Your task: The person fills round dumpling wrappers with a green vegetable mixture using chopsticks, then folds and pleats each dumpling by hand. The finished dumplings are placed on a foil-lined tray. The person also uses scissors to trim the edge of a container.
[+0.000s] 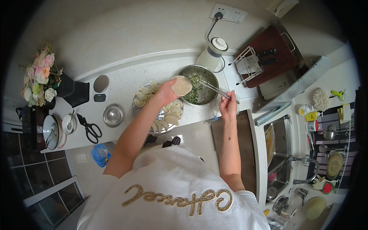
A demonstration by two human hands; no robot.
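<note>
My left hand [166, 93] holds a round dumpling wrapper [182, 86] by its edge, over the left rim of a steel bowl [212, 98]. Chopped green filling [195, 86] lies mostly along the bowl's left side. My right hand [229, 105] grips a pair of metal chopsticks [217, 89], whose tips reach into the filling. Beneath my left forearm is a round metal tray [161, 114] with several folded dumplings [172, 117] set around it. Part of the tray is hidden by that arm.
Left on the counter are a small steel bowl [113, 115], kitchen scissors [91, 130], a digital scale [101, 84], stacked dishes [51, 132] and a flower vase [75, 89]. A white electric kettle [211, 54] stands behind the bowl. Knives in a rack [249, 66] and a sink [280, 143] are at right.
</note>
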